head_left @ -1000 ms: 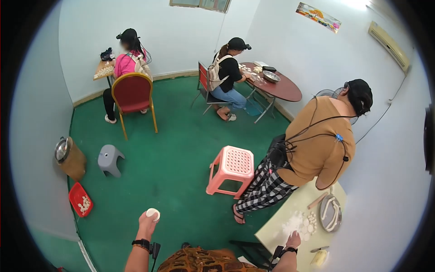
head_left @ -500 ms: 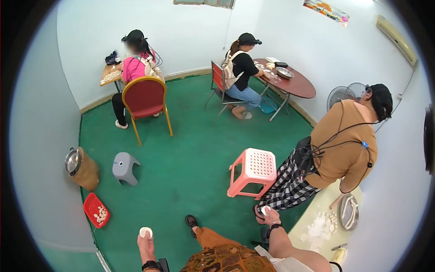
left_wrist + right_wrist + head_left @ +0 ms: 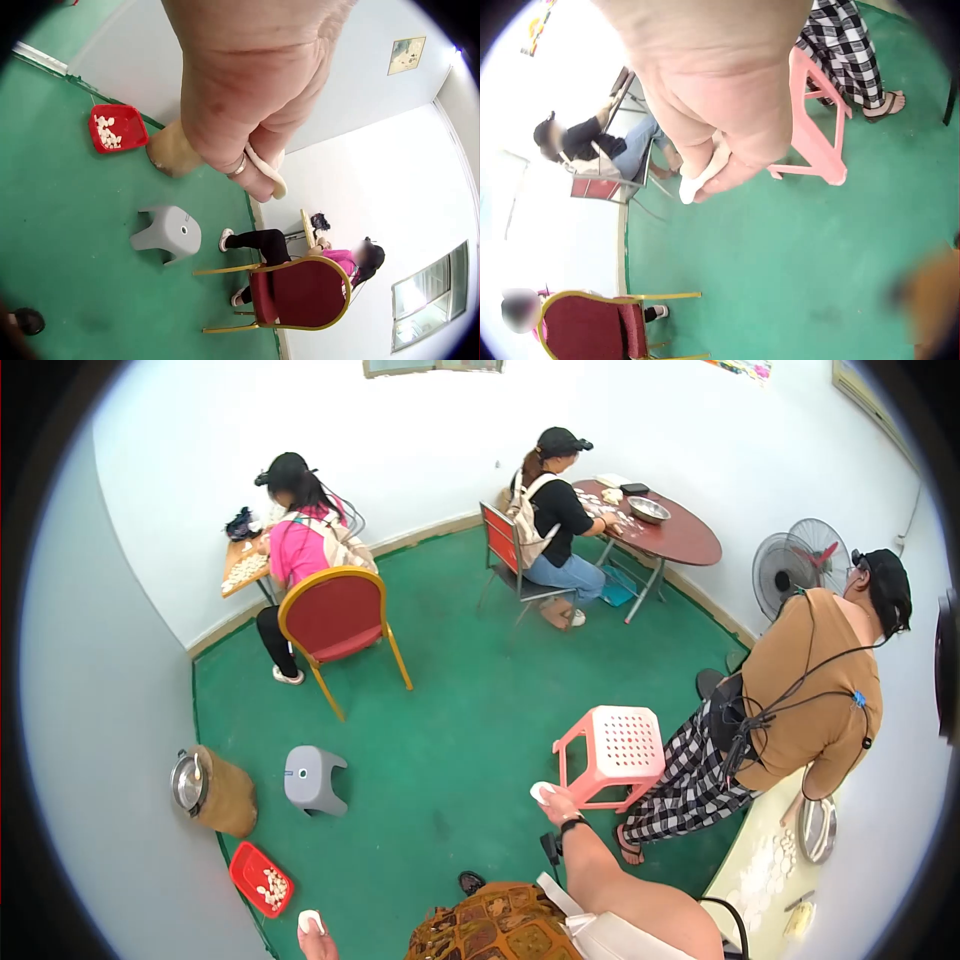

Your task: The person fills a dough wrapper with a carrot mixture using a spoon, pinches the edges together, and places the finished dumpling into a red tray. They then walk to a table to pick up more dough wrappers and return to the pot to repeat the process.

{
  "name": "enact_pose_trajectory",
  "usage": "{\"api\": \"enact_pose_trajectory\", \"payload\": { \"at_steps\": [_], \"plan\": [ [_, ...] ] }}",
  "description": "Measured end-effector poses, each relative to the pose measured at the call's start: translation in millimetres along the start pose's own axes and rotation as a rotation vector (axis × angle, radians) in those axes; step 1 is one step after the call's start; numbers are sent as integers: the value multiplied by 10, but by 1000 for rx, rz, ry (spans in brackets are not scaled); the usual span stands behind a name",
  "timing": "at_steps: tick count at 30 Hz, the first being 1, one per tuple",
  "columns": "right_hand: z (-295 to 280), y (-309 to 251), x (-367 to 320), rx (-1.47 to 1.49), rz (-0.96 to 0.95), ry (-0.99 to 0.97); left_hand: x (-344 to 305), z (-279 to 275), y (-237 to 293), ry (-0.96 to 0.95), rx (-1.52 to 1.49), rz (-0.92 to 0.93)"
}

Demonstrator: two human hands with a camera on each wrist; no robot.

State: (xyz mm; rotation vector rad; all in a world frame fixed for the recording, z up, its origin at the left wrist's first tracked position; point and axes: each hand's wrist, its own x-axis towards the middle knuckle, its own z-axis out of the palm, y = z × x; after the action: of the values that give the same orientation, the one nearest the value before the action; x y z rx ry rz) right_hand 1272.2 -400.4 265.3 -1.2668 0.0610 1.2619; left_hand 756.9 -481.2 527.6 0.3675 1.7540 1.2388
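Observation:
My left hand (image 3: 318,946) is low in the head view and pinches a round, flat white dough wrapper (image 3: 311,922). In the left wrist view the wrapper (image 3: 267,172) bends between thumb and fingers, its far side hidden by the hand. My right hand (image 3: 563,808), out in front of the pink stool (image 3: 628,745), pinches another white dough wrapper (image 3: 541,793). From the right wrist this wrapper (image 3: 705,180) looks like a pale strip, partly covered by the fingers. Both hands are in the air above the green floor.
On the right, a pale table (image 3: 742,890) bears flour, dough pieces and a metal bowl (image 3: 818,830), with a standing person beside it. A grey stool (image 3: 315,778), a red basket (image 3: 262,878) of dough pieces and a brown bin (image 3: 225,800) stand left. Two seated people work farther back.
My right hand has left the dough pieces on the right-hand table and come forward near the pink stool with a wrapper. The left hand, still holding its wrapper, sits lower in view.

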Motion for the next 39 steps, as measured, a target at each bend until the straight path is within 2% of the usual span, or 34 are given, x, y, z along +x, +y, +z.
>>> {"api": "enact_pose_trajectory", "payload": {
  "at_steps": [3,6,7,8,10,11,13,15,17,20,22,28,32,39],
  "plan": [
    [597,-75,63,-98,-4,37,380,-238,-177,31,-19,-34],
    [1095,-3,345,-185,-5,43,485,-211,-119,191,-41,-146],
    [1228,35,407,-174,-15,17,958,-440,-483,111,-420,49],
    [1360,83,458,-173,-14,-16,1211,-788,-919,130,-474,49],
    [1551,178,635,-192,-25,-15,1206,-718,-731,218,-584,81],
    [1620,183,670,-176,-15,-62,1251,-773,-675,187,-572,23],
    [1756,210,751,-187,46,-99,1353,-823,-577,145,-645,92],
    [1930,278,788,-286,59,-153,1553,-955,-468,210,-665,53],
    [2178,375,732,-415,69,-52,1716,-1036,-309,224,-550,108],
    [2632,534,592,-452,152,-25,2032,-1258,-136,232,-650,75],
    [2920,740,608,-379,133,-39,2181,-1403,61,220,-686,69],
    [3694,930,630,-163,118,127,2655,-2061,454,439,-825,31],
    [4114,891,708,-152,-3,90,3003,-2662,503,509,-820,61],
    [5145,835,1111,-160,-21,173,3570,-3115,599,690,-976,136]
  ]
}}
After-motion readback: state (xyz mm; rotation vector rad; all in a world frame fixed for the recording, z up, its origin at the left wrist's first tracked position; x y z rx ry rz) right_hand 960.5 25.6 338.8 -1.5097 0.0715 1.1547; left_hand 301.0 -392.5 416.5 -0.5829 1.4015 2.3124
